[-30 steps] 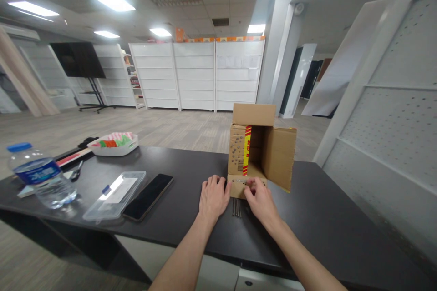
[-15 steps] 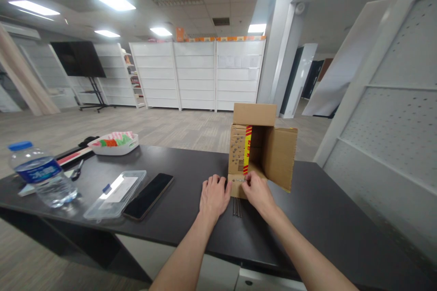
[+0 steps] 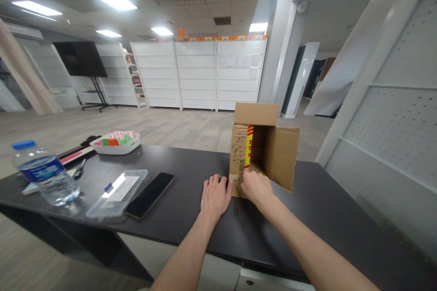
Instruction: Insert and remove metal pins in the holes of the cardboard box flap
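Note:
A cardboard box (image 3: 283,157) stands on the dark table, its opening facing me and its flaps spread. Beside its lower front flap (image 3: 238,191) my left hand (image 3: 215,194) lies on the tabletop, fingers a little apart, thumb at the flap's left edge. My right hand (image 3: 258,186) is closed over the right part of that flap, fingertips near the red-and-yellow tape (image 3: 249,145). Whatever its fingers hold is hidden. Small dark holes or spots mark the box's left front flap (image 3: 238,148). Several thin metal nails or rods (image 3: 238,208) stick out toward me from beneath the lower flap.
To the left lie a black phone (image 3: 150,195) and a clear plastic case (image 3: 118,193). Farther left are a water bottle (image 3: 46,173) and a white basket (image 3: 116,149) of colourful packets. A perforated white panel (image 3: 399,136) rises at the right.
My right hand has shifted slightly, its fingers turning from a pinch on the lower flap to a closed shape higher by the tape. My left hand stays in place.

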Action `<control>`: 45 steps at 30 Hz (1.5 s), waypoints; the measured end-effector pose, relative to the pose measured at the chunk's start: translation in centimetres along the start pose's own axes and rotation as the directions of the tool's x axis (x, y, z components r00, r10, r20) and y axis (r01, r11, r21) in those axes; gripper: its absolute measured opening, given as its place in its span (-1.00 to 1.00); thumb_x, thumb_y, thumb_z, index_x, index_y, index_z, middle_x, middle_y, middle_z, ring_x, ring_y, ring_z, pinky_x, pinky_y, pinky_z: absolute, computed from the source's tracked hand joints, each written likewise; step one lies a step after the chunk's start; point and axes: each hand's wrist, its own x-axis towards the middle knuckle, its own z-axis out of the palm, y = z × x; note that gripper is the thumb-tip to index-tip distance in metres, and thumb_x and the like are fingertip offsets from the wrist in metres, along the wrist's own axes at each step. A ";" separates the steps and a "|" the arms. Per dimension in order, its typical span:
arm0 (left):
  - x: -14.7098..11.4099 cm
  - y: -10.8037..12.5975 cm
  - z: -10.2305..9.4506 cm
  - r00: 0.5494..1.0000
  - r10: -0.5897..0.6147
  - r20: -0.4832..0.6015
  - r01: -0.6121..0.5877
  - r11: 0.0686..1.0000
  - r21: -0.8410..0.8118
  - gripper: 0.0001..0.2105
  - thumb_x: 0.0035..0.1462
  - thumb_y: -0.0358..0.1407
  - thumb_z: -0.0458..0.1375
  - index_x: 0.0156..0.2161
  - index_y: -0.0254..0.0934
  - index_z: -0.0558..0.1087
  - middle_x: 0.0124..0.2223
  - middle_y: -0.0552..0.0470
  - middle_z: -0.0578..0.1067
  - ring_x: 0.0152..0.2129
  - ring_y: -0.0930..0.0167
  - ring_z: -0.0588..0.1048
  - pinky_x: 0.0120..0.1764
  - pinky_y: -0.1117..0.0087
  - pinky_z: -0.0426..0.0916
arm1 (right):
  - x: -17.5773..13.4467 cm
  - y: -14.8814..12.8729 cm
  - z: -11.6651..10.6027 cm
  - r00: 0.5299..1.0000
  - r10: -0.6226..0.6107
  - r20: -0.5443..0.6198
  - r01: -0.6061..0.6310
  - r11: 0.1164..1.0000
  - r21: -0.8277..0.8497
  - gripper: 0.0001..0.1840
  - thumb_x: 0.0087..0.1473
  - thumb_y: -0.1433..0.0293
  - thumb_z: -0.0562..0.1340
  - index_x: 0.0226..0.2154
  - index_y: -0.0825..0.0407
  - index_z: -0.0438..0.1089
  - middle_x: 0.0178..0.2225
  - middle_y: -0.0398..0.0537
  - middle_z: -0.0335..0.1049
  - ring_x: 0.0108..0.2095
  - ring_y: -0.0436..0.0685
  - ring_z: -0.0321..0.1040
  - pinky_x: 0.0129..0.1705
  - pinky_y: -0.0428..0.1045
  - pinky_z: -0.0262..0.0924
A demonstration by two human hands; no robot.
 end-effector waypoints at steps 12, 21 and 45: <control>0.1 -0.1 0.2 1.000 0.000 0.001 0.000 1.000 0.005 -0.62 0.33 -0.11 -0.17 -0.15 -0.22 0.44 -0.13 -0.09 0.43 -0.13 0.28 0.38 -0.07 0.21 0.21 | 0.4 -0.6 -0.3 0.999 -0.039 -0.013 0.039 0.999 -0.010 -0.75 0.12 0.46 0.08 -0.17 0.18 0.37 -0.28 0.23 0.50 -0.24 0.25 0.50 -0.28 0.00 0.28; 0.0 -0.1 0.2 1.000 0.012 -0.015 -0.012 1.000 0.010 -0.62 0.33 -0.10 -0.18 -0.16 -0.22 0.44 -0.15 -0.08 0.43 -0.14 0.28 0.38 -0.07 0.22 0.21 | -0.2 -0.6 -0.2 0.999 -0.033 0.024 0.032 0.998 0.052 -0.73 0.11 0.43 0.10 -0.11 0.12 0.31 -0.20 0.21 0.46 -0.18 0.22 0.47 -0.19 0.01 0.24; -0.1 -0.2 0.4 0.999 0.027 -0.038 -0.026 0.999 0.023 -0.62 0.34 -0.11 -0.18 -0.16 -0.22 0.44 -0.14 -0.07 0.44 -0.15 0.28 0.38 -0.08 0.22 0.21 | -1.9 1.8 1.0 0.961 -0.043 -0.275 0.106 0.970 0.218 -0.90 0.16 0.43 0.08 -0.33 0.02 0.31 -0.31 -0.04 0.46 -0.34 0.10 0.39 -0.38 -0.06 0.02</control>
